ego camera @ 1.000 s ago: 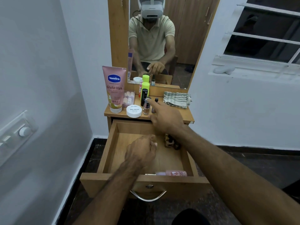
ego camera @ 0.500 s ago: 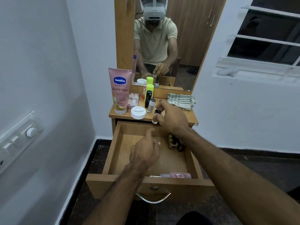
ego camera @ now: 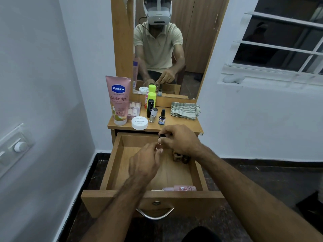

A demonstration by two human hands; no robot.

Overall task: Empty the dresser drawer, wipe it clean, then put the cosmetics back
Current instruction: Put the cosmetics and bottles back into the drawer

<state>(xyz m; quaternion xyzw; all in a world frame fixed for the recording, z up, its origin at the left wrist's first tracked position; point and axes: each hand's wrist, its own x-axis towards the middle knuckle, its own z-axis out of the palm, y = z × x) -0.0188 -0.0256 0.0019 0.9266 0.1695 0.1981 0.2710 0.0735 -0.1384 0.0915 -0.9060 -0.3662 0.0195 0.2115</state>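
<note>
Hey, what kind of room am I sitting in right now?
Most likely a bedroom or dressing corner at home. A small wooden dresser with a tall mirror stands against the wall, its top crowded with cosmetics such as a lotion tube, and a barred window is beside it.

Both bare forearms reach forward and converge, the hands meeting fingertip to fingertip. The right hand is higher and farther out, knuckles up, wrist bent slightly, its thumb and fingers curled and pinched on a small dark-capped bottle. The left hand sits just below and nearer, back of the hand up, fingers loosely curled with the tips touching the right hand's thumb side; whether it grips anything cannot be told.
</note>
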